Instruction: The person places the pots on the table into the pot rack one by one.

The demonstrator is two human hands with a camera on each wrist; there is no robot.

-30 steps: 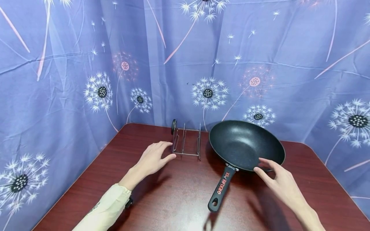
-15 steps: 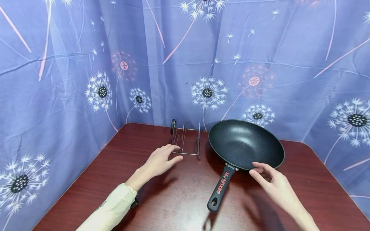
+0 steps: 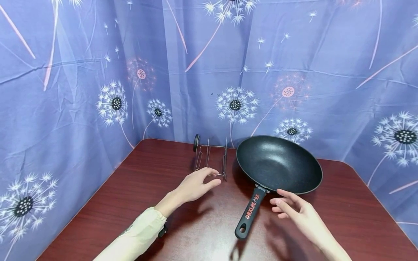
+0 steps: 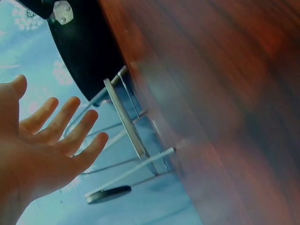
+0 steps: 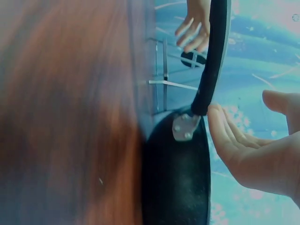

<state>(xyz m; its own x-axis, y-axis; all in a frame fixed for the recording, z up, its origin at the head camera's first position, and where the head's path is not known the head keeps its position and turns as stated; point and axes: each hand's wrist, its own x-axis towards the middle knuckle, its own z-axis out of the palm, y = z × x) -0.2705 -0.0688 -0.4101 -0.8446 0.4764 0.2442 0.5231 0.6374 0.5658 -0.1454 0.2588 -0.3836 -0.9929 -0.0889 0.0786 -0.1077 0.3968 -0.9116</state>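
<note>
Toward the table's far edge lies the frying pan, its handle running back toward me. My right hand, open, hovers just right of the handle; my left hand, open, is farther, beside the wire rack.
</note>
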